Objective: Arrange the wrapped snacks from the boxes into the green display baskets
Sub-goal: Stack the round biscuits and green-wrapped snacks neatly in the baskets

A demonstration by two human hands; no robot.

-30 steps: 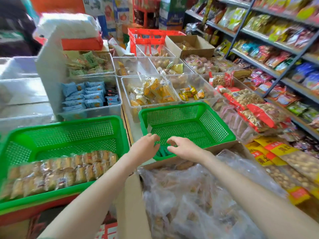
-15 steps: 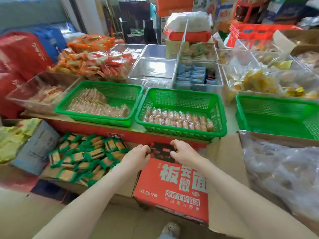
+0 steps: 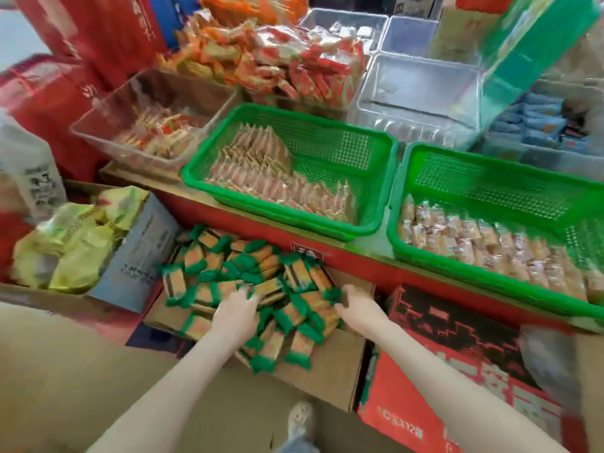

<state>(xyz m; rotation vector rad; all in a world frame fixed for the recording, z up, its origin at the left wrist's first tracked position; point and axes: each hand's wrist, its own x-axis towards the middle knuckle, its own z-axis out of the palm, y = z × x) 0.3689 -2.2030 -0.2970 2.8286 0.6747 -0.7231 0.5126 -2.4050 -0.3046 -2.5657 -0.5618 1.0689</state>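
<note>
A cardboard box (image 3: 327, 371) on the floor holds a heap of snacks in orange wrappers with green ends (image 3: 228, 266). My left hand (image 3: 235, 313) lies on the middle of the heap, fingers pointing forward. At the heap's right edge my right hand (image 3: 358, 305) touches the snacks with bent fingers; blur hides whether it grips any. Above, on the red counter, a green basket (image 3: 277, 220) holds flat pinkish packets (image 3: 277, 178). A second green basket (image 3: 490, 286) to its right holds a row of clear-wrapped cakes (image 3: 490, 243).
A red printed carton (image 3: 457, 387) stands right of the box, and a box of yellow packets (image 3: 75, 243) is on its left. Clear plastic bins (image 3: 418, 89) and piles of red-orange packets (image 3: 277, 53) fill the counter behind the baskets. My shoe (image 3: 300, 416) is below.
My view swung left and down from the empty right-hand basket. Both hands dropped from the counter edge into the floor box and now touch the green-ended snacks.
</note>
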